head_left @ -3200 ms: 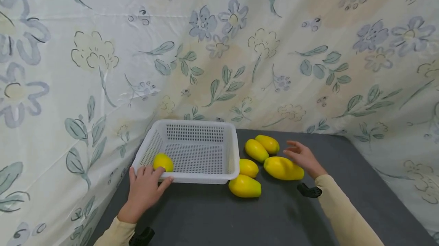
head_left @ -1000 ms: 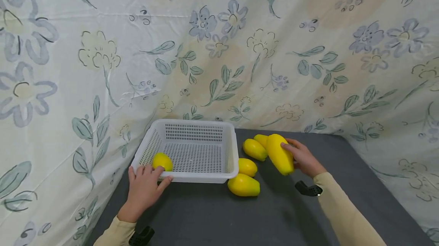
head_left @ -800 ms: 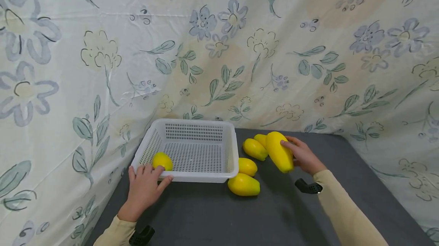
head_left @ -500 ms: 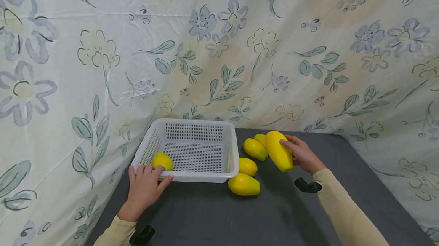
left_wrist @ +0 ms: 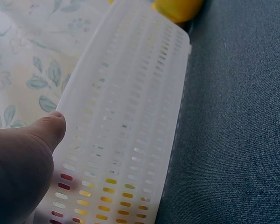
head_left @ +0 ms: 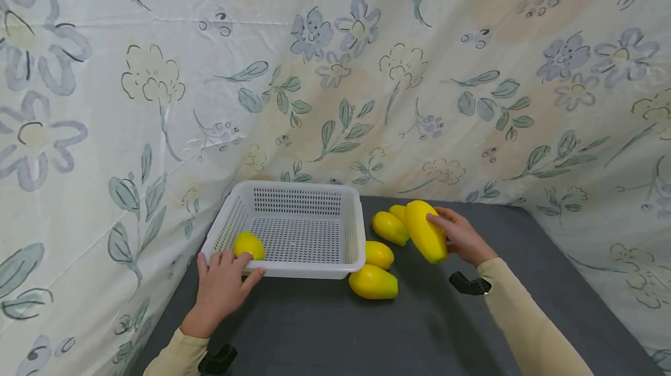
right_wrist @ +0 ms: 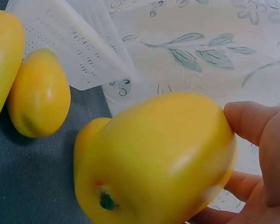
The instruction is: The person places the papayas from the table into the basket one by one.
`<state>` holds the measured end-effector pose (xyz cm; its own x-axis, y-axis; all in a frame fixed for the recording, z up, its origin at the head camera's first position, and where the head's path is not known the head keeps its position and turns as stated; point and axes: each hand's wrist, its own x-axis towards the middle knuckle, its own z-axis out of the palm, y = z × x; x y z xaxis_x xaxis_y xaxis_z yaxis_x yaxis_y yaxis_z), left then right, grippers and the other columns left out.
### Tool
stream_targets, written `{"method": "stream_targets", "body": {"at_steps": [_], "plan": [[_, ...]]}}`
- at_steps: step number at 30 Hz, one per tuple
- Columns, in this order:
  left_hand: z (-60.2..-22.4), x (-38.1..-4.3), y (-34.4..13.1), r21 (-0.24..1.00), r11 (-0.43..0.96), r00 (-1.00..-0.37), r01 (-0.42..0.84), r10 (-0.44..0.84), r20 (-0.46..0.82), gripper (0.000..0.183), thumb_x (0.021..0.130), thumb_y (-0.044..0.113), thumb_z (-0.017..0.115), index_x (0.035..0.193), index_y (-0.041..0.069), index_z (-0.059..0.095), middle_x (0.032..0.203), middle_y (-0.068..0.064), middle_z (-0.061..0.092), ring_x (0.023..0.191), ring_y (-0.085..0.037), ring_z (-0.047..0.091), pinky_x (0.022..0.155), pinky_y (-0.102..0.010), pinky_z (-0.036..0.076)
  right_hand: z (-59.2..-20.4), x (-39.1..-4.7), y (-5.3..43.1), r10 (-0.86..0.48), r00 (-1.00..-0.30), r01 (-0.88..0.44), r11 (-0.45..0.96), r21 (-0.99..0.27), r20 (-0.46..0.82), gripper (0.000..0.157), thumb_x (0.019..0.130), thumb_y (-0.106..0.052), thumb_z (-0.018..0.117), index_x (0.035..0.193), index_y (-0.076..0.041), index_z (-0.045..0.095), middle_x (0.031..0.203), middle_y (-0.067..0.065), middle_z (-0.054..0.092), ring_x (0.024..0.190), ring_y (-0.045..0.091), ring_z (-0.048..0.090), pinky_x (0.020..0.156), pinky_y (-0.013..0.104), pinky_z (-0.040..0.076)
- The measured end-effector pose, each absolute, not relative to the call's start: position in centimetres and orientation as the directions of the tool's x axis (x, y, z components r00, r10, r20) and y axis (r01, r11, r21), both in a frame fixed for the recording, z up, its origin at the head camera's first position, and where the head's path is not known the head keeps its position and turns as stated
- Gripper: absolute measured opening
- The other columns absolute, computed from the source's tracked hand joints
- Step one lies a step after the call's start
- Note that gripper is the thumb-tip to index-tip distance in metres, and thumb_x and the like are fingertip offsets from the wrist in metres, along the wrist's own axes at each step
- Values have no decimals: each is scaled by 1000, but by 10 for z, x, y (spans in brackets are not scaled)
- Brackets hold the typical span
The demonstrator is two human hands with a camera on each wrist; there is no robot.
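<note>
In the head view my right hand (head_left: pixel 458 235) holds a long yellow papaya (head_left: pixel 426 231) off the table, tilted. The right wrist view shows the thumb on one side of this papaya (right_wrist: pixel 158 154) and fingertips on the other, its dark green stem end facing the camera. My left hand (head_left: pixel 221 288) grips the near left rim of a white plastic basket (head_left: pixel 314 272), fingers over the edge and thumb outside. Inside, beside those fingers, lies one yellow fruit (head_left: pixel 249 245), partly hidden by the rim and the hand.
Two yellow fruits touch at the basket's near right corner: a front one (head_left: pixel 373 283) and a rear one (head_left: pixel 380 255). Behind the held papaya lie another yellow fruit (head_left: pixel 390 227) and one mostly hidden (head_left: pixel 398 212). A floral cloth (head_left: pixel 335 73) hangs behind the dark table (head_left: pixel 314 329).
My right hand has taken hold of the long papaya and lifted it from the table, turning it more upright. During the last second it stays nearly still. My left hand keeps its place on the rim.
</note>
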<state>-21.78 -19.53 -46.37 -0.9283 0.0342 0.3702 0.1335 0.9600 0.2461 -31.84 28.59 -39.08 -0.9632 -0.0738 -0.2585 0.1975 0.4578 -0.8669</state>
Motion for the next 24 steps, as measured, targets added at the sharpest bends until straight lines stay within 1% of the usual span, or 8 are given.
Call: {"method": "stream_targets", "body": {"at_steps": [2, 7, 11, 13, 17, 20, 24], "plan": [[-463, -218, -195, 244, 961, -929, 133, 35, 369, 40, 92, 42, 73, 113, 8, 70, 102, -21, 61, 109, -48, 50, 107, -80, 16, -389, -320, 283, -87, -964, 185, 456, -870, -250, 90, 102, -58, 49, 163, -5, 9, 160, 28, 28, 128, 42, 50, 86, 43, 59], [-463, -217, -195, 245, 961, -932, 130, 35, 360, 41, 93, 43, 72, 113, 8, 70, 103, -22, 61, 110, -48, 50, 107, -79, 16, -381, -329, 267, -122, -966, 151, 440, -885, -226, 87, 102, -57, 50, 164, -9, 12, 159, 27, 32, 130, 42, 50, 89, 46, 58], [-463, -217, -196, 247, 962, -939, 117, 27, 343, 42, 93, 43, 71, 115, 8, 70, 105, -22, 61, 112, -48, 50, 109, -79, 15, -375, -338, 243, -156, -964, 134, 411, -902, -214, 83, 103, -53, 51, 163, -10, 14, 159, 25, 34, 132, 42, 49, 93, 50, 56], [-462, -216, -196, 247, 962, -940, 113, 23, 340, 41, 93, 43, 71, 115, 8, 70, 105, -22, 61, 112, -48, 50, 109, -80, 15, -372, -341, 228, -168, -963, 128, 405, -906, -211, 81, 104, -51, 52, 163, -11, 15, 159, 23, 34, 132, 40, 49, 94, 49, 55], [-461, -216, -195, 250, 961, -941, 117, 26, 338, 40, 93, 42, 72, 114, 8, 70, 103, -21, 61, 113, -48, 49, 109, -80, 16, -370, -344, 196, -194, -960, 117, 380, -917, -203, 76, 104, -48, 52, 162, -13, 20, 155, 21, 40, 127, 38, 53, 90, 44, 57], [-461, -217, -196, 257, 959, -943, 117, 26, 331, 39, 93, 42, 71, 114, 9, 70, 104, -21, 61, 114, -49, 49, 109, -79, 15, -371, -344, 172, -236, -952, 104, 354, -930, -196, 72, 104, -46, 53, 161, -14, 23, 152, 20, 43, 120, 35, 58, 85, 42, 59], [-462, -218, -196, 258, 958, -940, 122, 29, 339, 40, 94, 43, 70, 114, 9, 70, 105, -21, 61, 114, -49, 49, 109, -79, 16, -373, -343, 146, -291, -932, 114, 329, -937, -216, 70, 104, -44, 55, 161, -15, 25, 150, 19, 46, 112, 30, 60, 84, 39, 58]]}}
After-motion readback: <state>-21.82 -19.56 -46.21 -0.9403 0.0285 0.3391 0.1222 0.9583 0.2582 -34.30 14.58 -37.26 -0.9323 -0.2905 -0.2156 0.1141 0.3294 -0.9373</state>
